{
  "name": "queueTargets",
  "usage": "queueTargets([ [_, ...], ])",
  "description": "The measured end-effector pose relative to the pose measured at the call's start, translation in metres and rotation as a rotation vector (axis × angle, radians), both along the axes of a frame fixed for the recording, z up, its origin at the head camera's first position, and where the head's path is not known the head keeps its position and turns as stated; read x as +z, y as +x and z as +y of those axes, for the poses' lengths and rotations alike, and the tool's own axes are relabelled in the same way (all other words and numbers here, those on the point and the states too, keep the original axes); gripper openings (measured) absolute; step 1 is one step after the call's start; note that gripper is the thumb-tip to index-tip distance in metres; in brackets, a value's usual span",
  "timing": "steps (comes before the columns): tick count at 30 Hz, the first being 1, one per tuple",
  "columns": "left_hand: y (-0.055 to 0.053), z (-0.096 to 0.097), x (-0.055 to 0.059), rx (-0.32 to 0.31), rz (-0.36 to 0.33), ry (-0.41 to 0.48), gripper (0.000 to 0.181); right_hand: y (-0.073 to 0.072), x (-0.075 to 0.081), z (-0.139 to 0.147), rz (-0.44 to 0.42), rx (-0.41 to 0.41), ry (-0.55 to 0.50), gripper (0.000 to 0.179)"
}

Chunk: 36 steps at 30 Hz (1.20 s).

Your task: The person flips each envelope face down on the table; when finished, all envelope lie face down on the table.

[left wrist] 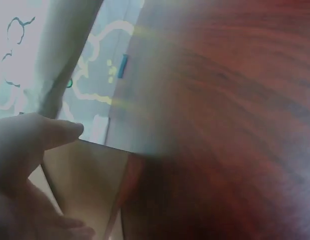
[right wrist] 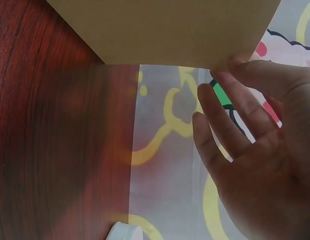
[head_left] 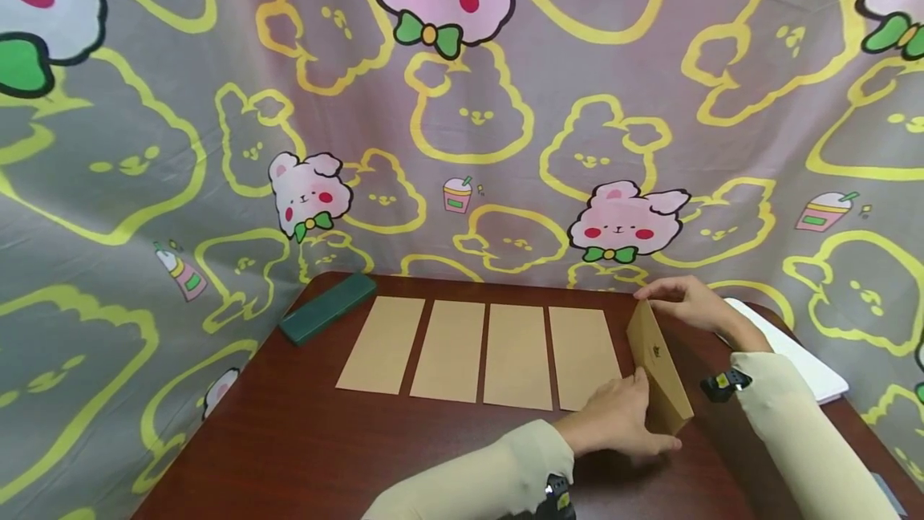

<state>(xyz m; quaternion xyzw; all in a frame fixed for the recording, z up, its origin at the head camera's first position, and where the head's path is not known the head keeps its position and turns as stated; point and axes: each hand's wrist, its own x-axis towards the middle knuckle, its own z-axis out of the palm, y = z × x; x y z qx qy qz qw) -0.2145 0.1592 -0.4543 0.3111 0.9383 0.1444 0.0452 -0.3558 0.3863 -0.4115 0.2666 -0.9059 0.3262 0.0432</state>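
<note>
A tan kraft-paper piece (head_left: 667, 367) with a small dark mark on its face stands tilted on edge at the right of the table. It could be a booklet or a stack of cards; I cannot tell which. My left hand (head_left: 617, 416) grips its near lower end, thumb and fingers on either side. At the far upper corner, my right hand (head_left: 689, 307) pinches it between thumb and index finger, as the right wrist view shows, with the other fingers (right wrist: 215, 110) extended. Several flat tan rectangles (head_left: 516, 355) lie in a row to the left.
A dark green case (head_left: 328, 309) lies at the table's back left. Beyond my right hand is a white flat object (head_left: 794, 351). The dark red-brown wooden table (head_left: 303, 440) is bounded by a grey patterned curtain (head_left: 476, 183) at the back and sides.
</note>
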Motion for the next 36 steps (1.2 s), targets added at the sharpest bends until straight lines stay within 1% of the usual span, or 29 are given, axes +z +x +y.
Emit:
queueTargets([
  [1, 0.000, -0.001, 0.002, 0.014, -0.044, 0.042, 0.108, 0.000, 0.000, -0.001, -0.001, 0.001, -0.001, 0.019],
  [2, 0.000, -0.002, 0.004, 0.021, -0.071, 0.083, 0.112, 0.000, 0.001, -0.002, 0.000, 0.003, -0.005, 0.019],
  [3, -0.001, -0.004, 0.006, 0.017, -0.086, 0.123, 0.115, 0.001, 0.002, -0.002, -0.004, 0.003, -0.007, 0.019],
  [5, 0.000, -0.006, 0.009, -0.006, -0.079, 0.203, 0.118, 0.001, 0.003, -0.004, -0.014, 0.002, -0.014, 0.019],
  [7, 0.000, -0.007, 0.011, -0.043, -0.044, 0.270, 0.114, 0.001, 0.005, -0.005, -0.025, -0.001, -0.015, 0.019],
  [9, 0.000, -0.007, 0.012, -0.087, 0.035, 0.310, 0.105, 0.000, 0.006, -0.006, -0.033, -0.004, -0.015, 0.019],
  [10, 0.000, -0.007, 0.013, -0.105, 0.083, 0.321, 0.097, 0.000, 0.006, -0.006, -0.032, -0.004, -0.015, 0.019],
  [13, 0.000, -0.006, 0.014, -0.139, 0.215, 0.331, 0.071, -0.002, 0.005, -0.006, -0.027, 0.001, -0.012, 0.019],
  [14, 0.000, -0.006, 0.014, -0.147, 0.249, 0.332, 0.062, -0.002, 0.004, -0.006, -0.025, 0.001, -0.011, 0.020],
  [15, 0.000, -0.006, 0.014, -0.154, 0.275, 0.333, 0.055, -0.003, 0.003, -0.006, -0.018, 0.004, -0.009, 0.020],
  [17, 0.000, -0.005, 0.014, -0.161, 0.317, 0.327, 0.046, -0.003, 0.000, -0.005, -0.002, 0.017, -0.011, 0.021],
  [21, 0.000, -0.004, 0.012, -0.161, 0.351, 0.321, 0.039, -0.004, -0.008, -0.004, 0.007, 0.056, -0.048, 0.028],
  [23, 0.000, -0.004, 0.011, -0.158, 0.364, 0.318, 0.038, -0.004, -0.013, -0.004, -0.002, 0.076, -0.073, 0.033],
  [27, 0.000, -0.003, 0.012, -0.159, 0.383, 0.302, 0.038, -0.004, -0.023, -0.004, -0.054, 0.092, -0.105, 0.038],
  [31, 0.000, -0.004, 0.012, -0.166, 0.390, 0.284, 0.038, -0.004, -0.036, -0.003, -0.119, 0.071, -0.104, 0.038],
  [36, 0.002, -0.004, 0.011, -0.172, 0.390, 0.268, 0.038, -0.001, -0.049, -0.004, -0.213, 0.059, -0.102, 0.044],
])
